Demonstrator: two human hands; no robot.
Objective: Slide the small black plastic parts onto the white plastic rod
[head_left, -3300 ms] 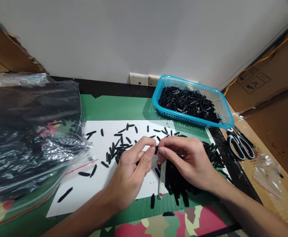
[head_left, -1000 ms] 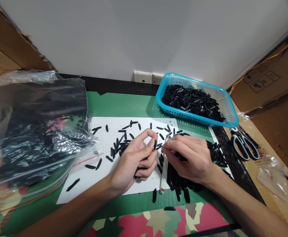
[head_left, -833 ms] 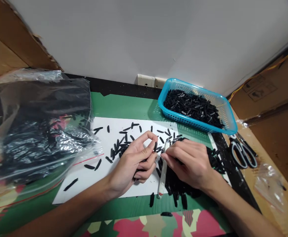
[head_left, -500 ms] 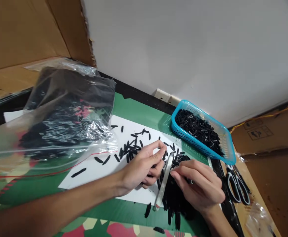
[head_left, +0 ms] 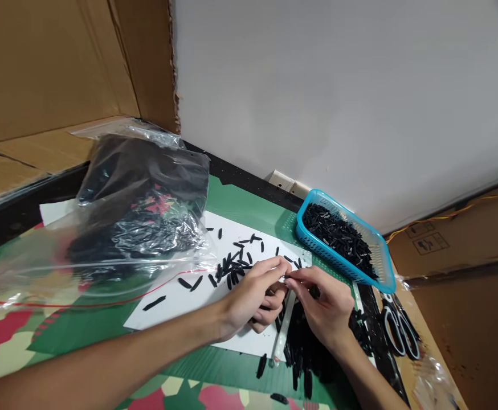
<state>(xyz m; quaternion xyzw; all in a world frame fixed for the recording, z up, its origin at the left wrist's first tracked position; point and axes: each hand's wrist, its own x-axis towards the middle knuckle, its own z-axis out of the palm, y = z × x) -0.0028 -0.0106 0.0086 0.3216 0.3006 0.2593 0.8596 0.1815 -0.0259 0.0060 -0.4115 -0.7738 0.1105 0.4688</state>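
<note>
Both hands meet over the white paper (head_left: 249,344), fingertips almost touching. My left hand (head_left: 261,293) is closed in a pinch on a small black strip (head_left: 286,277), its other fingers curled. Thumb and forefinger of my right hand (head_left: 323,304) are pinched at the other end of that strip, whose detail is mostly hidden by the fingers. Beneath the right hand lies a heap of black strips (head_left: 306,341), partly covered by it. A narrow whitish stick (head_left: 285,330) lies along the heap's left side. Loose black strips (head_left: 227,267) are scattered on the paper.
A blue plastic basket (head_left: 338,255) of black strips stands by the wall at right. Clear plastic bags (head_left: 142,222) with dark contents lie at left. Scissors (head_left: 396,327) rest on the right edge. Cardboard (head_left: 61,62) rises at back left; wall sockets (head_left: 289,183) sit behind.
My right hand has moved left and up, bringing its fingertips to the strip in my left hand. My left hand stays pinched. The camera view has shifted slightly.
</note>
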